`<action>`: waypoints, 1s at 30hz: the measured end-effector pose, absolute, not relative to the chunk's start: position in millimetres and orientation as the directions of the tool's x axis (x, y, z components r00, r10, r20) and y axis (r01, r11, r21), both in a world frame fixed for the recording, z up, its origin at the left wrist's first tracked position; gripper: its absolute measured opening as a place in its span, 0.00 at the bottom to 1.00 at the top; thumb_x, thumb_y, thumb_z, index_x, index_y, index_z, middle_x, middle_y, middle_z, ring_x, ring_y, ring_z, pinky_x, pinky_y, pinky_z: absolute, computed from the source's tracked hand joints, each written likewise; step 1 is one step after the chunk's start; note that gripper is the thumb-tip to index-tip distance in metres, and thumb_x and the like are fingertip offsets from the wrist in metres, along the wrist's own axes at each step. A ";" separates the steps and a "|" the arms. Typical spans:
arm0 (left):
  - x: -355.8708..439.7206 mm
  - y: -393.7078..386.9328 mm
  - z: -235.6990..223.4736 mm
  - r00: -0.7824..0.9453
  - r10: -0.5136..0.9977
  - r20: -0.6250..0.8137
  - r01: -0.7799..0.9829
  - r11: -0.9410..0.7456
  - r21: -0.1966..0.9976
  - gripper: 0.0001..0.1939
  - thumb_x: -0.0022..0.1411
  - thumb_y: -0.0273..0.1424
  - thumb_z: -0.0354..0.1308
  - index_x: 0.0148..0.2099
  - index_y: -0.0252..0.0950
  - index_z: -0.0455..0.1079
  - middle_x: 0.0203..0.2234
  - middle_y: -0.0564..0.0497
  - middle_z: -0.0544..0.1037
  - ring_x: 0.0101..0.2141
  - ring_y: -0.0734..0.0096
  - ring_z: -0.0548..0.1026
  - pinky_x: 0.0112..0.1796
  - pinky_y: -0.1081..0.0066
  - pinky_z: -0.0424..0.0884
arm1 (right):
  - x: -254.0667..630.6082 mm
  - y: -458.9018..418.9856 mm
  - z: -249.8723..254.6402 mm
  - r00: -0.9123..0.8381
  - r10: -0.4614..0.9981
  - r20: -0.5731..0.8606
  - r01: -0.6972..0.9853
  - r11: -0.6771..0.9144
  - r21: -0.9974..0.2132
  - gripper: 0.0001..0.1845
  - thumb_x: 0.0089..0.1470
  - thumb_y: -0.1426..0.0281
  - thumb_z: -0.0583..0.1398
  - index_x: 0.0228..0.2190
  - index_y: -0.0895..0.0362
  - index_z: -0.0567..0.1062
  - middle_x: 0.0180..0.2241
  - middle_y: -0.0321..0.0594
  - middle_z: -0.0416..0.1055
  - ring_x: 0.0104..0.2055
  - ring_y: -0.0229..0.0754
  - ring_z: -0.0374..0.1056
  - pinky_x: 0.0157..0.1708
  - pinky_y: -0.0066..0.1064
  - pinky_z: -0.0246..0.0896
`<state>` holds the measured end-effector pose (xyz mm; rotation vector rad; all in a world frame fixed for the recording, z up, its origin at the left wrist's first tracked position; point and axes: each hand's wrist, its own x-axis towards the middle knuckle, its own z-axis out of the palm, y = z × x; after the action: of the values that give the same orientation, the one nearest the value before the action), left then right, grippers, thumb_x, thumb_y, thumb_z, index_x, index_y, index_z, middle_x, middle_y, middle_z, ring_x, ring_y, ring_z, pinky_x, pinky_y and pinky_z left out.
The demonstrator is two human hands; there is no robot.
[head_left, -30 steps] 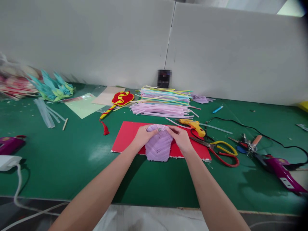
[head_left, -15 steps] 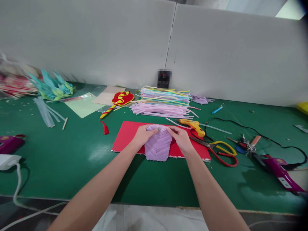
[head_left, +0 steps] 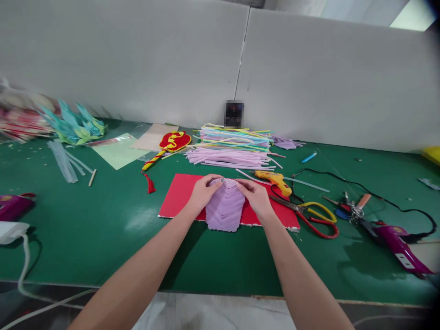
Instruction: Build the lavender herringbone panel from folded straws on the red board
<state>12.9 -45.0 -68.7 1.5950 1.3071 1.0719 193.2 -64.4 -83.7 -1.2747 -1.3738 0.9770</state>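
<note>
- The upper left edge of the purple piece [head_left: 225,211] is pinched by the left hand [head_left: 202,193], with thumb and fingers closed on it.
- The upper right edge is gripped likewise by the right hand [head_left: 257,196]; the fingertips behind are hidden.
- The purple piece is held over the middle of the red board [head_left: 182,190], its lower end reaching past the near edge; whether the table [head_left: 103,243] is touched there cannot be told.
- By appearance, the top edge is being shaped or pressed between the fingers.
- For the next move, an even pinch on both sides seems called for, so that the slanted rows are not pulled out of line.
- The glue gun [head_left: 277,182] and scissors [head_left: 312,217] are left untouched at the board's right, and the stems [head_left: 230,158] are piled beyond it.
</note>
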 end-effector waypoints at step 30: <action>1.4 -36.3 -91.0 0.188 0.933 0.305 0.763 -0.335 0.553 0.19 0.59 0.30 0.52 0.53 0.36 0.63 0.47 0.44 0.71 0.49 0.59 0.67 0.53 0.57 0.58 | 209.4 -57.1 -101.4 0.166 0.893 0.418 0.785 0.136 -0.604 0.10 0.54 0.71 0.51 0.29 0.56 0.72 0.35 0.45 0.67 0.40 0.47 0.62 0.40 0.38 0.58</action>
<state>1.4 -36.3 -91.0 2.1897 1.6162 0.8807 209.4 -57.1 -101.4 -1.6574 -1.6278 0.1732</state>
